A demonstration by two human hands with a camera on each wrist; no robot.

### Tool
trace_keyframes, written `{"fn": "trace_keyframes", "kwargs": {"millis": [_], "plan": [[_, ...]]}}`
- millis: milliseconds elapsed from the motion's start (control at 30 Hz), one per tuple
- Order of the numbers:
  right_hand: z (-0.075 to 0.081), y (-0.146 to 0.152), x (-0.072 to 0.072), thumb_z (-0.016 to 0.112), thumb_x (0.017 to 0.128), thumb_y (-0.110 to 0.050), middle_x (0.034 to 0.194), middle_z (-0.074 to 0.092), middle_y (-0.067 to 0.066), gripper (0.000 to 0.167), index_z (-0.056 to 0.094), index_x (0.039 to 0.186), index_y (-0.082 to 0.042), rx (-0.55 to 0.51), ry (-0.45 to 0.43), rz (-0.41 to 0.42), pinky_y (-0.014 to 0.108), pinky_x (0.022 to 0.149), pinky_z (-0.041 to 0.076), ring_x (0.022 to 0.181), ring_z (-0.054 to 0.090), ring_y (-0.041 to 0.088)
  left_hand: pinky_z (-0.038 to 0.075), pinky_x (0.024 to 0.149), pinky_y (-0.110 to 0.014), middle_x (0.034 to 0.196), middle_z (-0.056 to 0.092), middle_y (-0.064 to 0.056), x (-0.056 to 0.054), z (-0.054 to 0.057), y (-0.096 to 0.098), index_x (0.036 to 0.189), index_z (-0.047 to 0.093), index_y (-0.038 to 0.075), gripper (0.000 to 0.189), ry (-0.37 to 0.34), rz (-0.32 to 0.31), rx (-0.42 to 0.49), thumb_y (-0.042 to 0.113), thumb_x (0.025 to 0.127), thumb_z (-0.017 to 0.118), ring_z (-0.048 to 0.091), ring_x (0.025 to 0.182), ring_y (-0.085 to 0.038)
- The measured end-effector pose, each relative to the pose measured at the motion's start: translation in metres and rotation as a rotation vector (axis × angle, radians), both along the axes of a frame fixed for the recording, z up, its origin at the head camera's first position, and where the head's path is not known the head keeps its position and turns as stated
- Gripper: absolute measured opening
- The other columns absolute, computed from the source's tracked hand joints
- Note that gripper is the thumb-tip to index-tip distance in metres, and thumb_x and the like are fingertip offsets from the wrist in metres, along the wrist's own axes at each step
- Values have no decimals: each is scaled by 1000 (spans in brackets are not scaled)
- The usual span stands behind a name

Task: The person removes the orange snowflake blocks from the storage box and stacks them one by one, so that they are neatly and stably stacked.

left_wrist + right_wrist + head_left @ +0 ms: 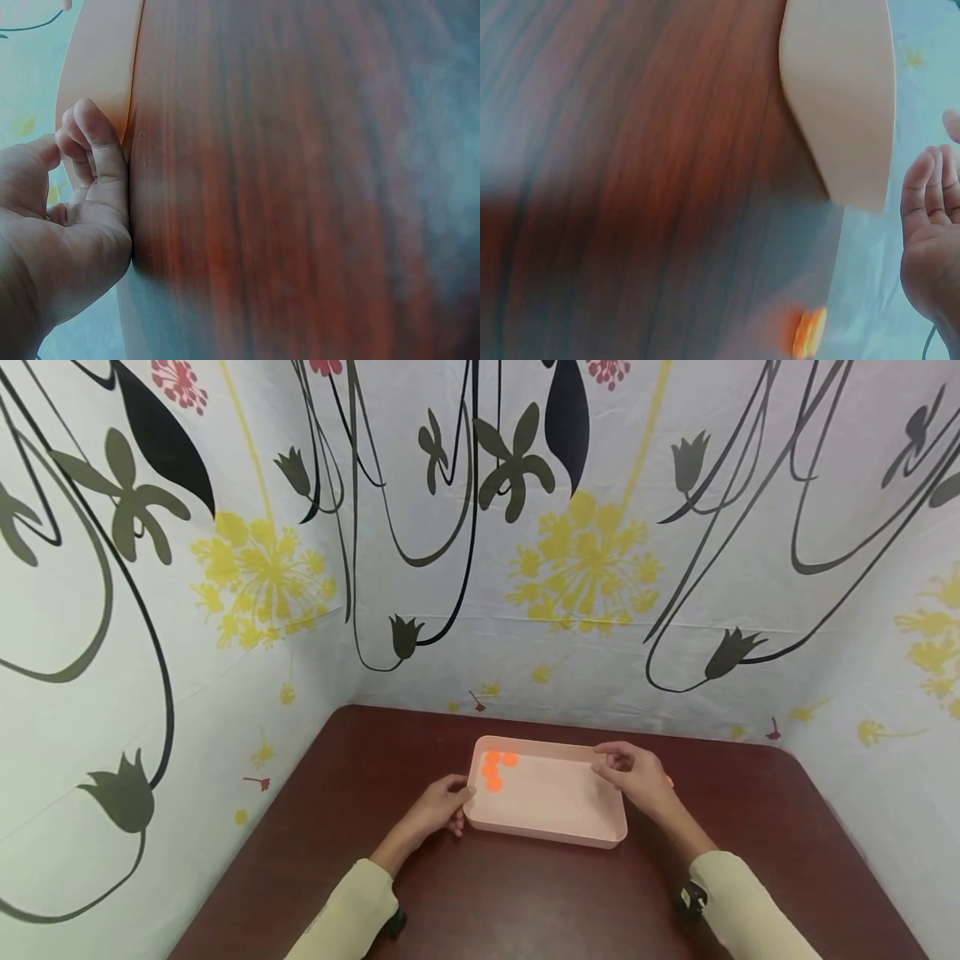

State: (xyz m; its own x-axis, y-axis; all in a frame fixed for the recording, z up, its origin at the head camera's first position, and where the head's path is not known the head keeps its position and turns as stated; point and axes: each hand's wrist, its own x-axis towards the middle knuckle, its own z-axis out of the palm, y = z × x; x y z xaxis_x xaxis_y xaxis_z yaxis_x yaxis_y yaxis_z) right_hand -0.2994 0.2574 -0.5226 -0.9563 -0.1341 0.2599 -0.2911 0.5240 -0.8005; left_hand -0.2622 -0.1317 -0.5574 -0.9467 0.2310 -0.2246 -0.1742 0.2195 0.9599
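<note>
A shallow pink tray [555, 837] lies on the table, with several small round orange pieces [492, 768] grouped in its far left corner. At the tray's left end my left hand [441, 803] grips the wall, thumb at the rim and fingers outside. The left wrist view shows those fingers bent against the tray's side [105, 71]. My right hand [637, 777] is over the tray's far right corner, thumb apart from the fingers. In the right wrist view that hand [934, 232] is partly cut off by the frame, and nothing shows in it.
Another orange thing [670, 782] sits on the table right of the tray, mostly hidden behind my right hand; the right wrist view shows this orange thing [808, 334] blurred. The dark red-brown table [480, 902] meets flower-patterned cloth [480, 643] at the back and sides.
</note>
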Motion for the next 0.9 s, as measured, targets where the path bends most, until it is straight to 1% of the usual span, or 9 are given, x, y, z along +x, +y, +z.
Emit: {"fn": "trace_keyframes", "kwargs": {"millis": [67, 167, 267, 367, 433, 500, 633, 767, 900], "plan": [[-1, -12, 0, 83, 93, -24, 89, 63, 5, 38, 74, 124, -4, -7, -20, -2, 30, 56, 58, 76, 61, 9, 61, 56, -27, 69, 56, 0, 0, 1, 0, 153, 47, 1, 57, 1, -1, 1, 32, 108, 61, 57, 58, -12], [-4, -32, -1, 84, 92, -19, 87, 65, 5, 37, 74, 124, -4, -6, -37, 6, 28, 54, 58, 76, 62, 8, 60, 55, -27, 68, 56, 0, 1, 1, -2, 153, 47, 0, 56, -3, 6, 2, 30, 108, 62, 57, 57, -12], [-8, -52, -4, 84, 91, -10, 82, 66, 6, 34, 75, 123, -1, 18, -7, 50, 25, 54, 58, 73, 64, 9, 60, 54, -27, 68, 55, 0, 2, 2, -3, 152, 47, 0, 56, -8, 11, -1, 30, 108, 62, 56, 56, -12], [-10, -70, -3, 82, 89, -2, 78, 67, 9, 31, 76, 119, 2, 15, 12, 103, 23, 55, 56, 70, 64, 11, 61, 55, -28, 69, 56, -1, 1, 1, -3, 152, 47, 1, 56, -11, 8, -10, 31, 108, 62, 57, 57, -12], [-11, -82, -1, 82, 90, -2, 77, 68, 9, 29, 76, 118, 2, 17, 3, 125, 22, 58, 54, 71, 63, 11, 62, 56, -28, 70, 57, -1, 1, 2, -4, 152, 47, 2, 56, -12, 8, -15, 32, 108, 61, 57, 58, -12], [-12, -92, 1, 82, 91, -6, 79, 68, 6, 29, 77, 119, -1, 19, -33, 138, 20, 62, 52, 75, 62, 9, 62, 57, -29, 71, 57, -1, 1, 2, -4, 152, 48, 1, 56, -9, 10, -16, 32, 108, 61, 57, 58, -12], [-15, -111, 3, 84, 90, -10, 81, 69, 4, 29, 79, 118, -5, 12, -73, 148, 19, 66, 51, 77, 62, 8, 62, 57, -29, 72, 57, -2, 1, 3, -4, 152, 48, 1, 54, -10, 10, -10, 30, 108, 60, 57, 58, -13], [-19, -124, 2, 85, 88, -7, 80, 69, 2, 26, 80, 114, -7, -3, -88, 140, 19, 65, 51, 75, 61, 9, 62, 56, -28, 72, 57, -2, 2, 3, -2, 152, 47, 0, 53, -10, 0, -1, 28, 109, 60, 57, 58, -13], [-22, -135, 0, 86, 86, -6, 79, 68, -1, 25, 82, 110, -9, 19, -93, 129, 19, 65, 50, 75, 60, 7, 62, 56, -28, 71, 56, -1, 2, 4, 0, 153, 47, 0, 53, -12, -5, 2, 26, 108, 59, 57, 58, -12]]}}
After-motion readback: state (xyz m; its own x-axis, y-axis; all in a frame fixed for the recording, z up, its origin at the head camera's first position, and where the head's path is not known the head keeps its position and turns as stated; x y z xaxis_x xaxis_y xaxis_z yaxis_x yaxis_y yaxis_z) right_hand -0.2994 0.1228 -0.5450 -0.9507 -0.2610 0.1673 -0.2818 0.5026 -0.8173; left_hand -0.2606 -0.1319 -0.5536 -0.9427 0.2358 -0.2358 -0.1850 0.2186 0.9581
